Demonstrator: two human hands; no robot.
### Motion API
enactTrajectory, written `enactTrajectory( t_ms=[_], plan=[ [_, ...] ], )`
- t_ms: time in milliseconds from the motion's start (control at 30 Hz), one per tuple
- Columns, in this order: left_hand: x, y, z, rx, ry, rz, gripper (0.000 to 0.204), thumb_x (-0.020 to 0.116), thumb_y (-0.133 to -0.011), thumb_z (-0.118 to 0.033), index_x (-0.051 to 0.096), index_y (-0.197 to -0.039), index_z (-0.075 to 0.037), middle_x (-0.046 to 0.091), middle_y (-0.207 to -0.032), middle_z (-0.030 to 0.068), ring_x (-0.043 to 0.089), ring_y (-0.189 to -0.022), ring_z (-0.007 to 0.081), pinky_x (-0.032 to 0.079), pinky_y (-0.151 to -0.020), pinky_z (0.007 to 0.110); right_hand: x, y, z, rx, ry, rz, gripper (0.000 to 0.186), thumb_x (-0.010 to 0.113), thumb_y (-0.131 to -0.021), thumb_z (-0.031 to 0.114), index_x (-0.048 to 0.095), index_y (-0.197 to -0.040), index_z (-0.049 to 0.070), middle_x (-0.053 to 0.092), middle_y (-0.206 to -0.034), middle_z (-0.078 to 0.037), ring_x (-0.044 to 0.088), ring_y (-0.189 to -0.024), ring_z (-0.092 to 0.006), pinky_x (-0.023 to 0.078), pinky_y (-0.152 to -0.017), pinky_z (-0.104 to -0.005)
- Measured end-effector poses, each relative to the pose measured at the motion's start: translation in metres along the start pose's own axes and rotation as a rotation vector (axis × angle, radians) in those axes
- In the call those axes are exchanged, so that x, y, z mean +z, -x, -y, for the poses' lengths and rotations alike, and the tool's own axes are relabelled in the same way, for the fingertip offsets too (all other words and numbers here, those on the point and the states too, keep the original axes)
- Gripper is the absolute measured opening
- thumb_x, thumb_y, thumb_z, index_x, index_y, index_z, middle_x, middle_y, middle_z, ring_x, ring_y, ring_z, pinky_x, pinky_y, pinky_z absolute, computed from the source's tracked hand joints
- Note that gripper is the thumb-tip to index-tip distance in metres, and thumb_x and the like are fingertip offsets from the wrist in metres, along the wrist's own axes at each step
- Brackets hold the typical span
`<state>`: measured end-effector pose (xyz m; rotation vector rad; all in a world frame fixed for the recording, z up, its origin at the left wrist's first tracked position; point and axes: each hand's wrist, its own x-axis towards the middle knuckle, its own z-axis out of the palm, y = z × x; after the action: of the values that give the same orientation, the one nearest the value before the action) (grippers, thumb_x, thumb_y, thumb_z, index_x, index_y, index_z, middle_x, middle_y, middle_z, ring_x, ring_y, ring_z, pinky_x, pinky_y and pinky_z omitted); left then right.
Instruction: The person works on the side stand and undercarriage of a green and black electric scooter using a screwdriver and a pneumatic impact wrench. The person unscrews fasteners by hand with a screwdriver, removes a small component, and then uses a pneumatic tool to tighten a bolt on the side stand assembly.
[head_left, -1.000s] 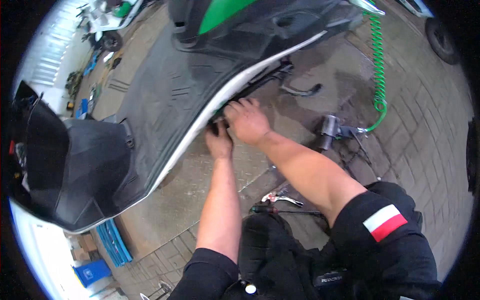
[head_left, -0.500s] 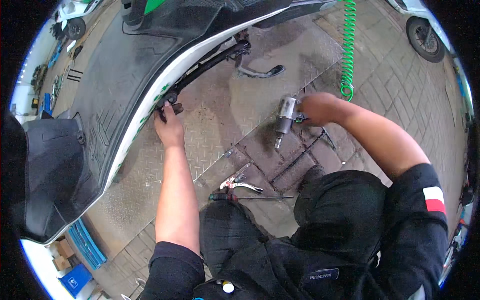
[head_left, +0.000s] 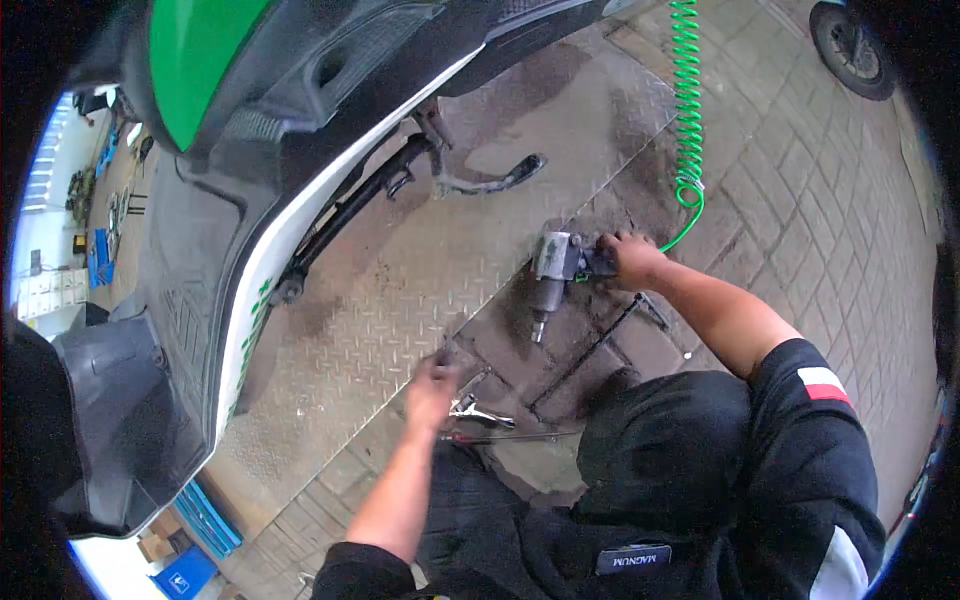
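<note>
Since half a second ago: left hand (head_left: 432, 388) off the scooter (head_left: 300, 150), now down at pliers (head_left: 480, 410) on the plate (head_left: 400, 290); whether it grips them is unclear. Right hand (head_left: 632, 262) closed on impact wrench (head_left: 556, 272), lying near green hose (head_left: 686, 110). Advice: lift by the handle, hose slack.

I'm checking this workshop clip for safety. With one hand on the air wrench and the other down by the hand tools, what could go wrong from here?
1. The green coiled hose trails across the floor to the wrench in the right hand; it might snag or trip someone.
2. The left hand reaches among loose hand tools on the checker plate; they could slip or get knelt on.
3. The scooter looms close overhead, so a bump is possible.
</note>
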<state>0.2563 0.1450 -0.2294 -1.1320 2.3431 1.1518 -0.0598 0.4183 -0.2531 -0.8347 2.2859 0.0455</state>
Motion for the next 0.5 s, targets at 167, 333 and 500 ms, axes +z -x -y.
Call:
enactTrajectory(
  t_ms=[167, 333, 500],
  plan=[
    [0.073, -0.040, -0.080, 0.112, -0.105, 0.137, 0.095, 0.070, -0.077, -0.049, 0.025, -0.143, 0.001, 0.048, -0.132, 0.0265, 0.052, -0.119, 0.0362, 0.041, -0.101, 0.042, -0.001, -0.028, 0.008, -0.071, 0.017, 0.075, 0.070, 0.075, -0.067, 0.025, 0.047, -0.129, 0.008, 0.054, -0.121, -0.018, 0.050, -0.117, -0.0371, 0.043, -0.096, -0.0486],
    [0.104, -0.090, -0.151, 0.000, -0.285, 0.304, 0.112, 0.073, -0.072, -0.056, 0.012, -0.146, 0.002, 0.045, -0.135, 0.0287, 0.048, -0.123, 0.0394, 0.038, -0.104, 0.042, -0.008, -0.028, 0.018, -0.089, -0.040, 0.059, 0.070, 0.076, -0.065, 0.020, 0.047, -0.128, 0.006, 0.054, -0.121, -0.018, 0.051, -0.115, -0.0373, 0.044, -0.097, -0.0457],
    [0.120, -0.092, -0.164, -0.095, -0.269, 0.188, 0.103, 0.076, -0.070, -0.049, 0.023, -0.142, 0.003, 0.049, -0.132, 0.0265, 0.052, -0.119, 0.0378, 0.042, -0.099, 0.042, -0.003, -0.026, 0.008, -0.098, -0.035, 0.049, 0.069, 0.075, -0.066, 0.022, 0.047, -0.127, 0.008, 0.053, -0.122, -0.018, 0.049, -0.117, -0.0368, 0.042, -0.098, -0.0464]
  ],
)
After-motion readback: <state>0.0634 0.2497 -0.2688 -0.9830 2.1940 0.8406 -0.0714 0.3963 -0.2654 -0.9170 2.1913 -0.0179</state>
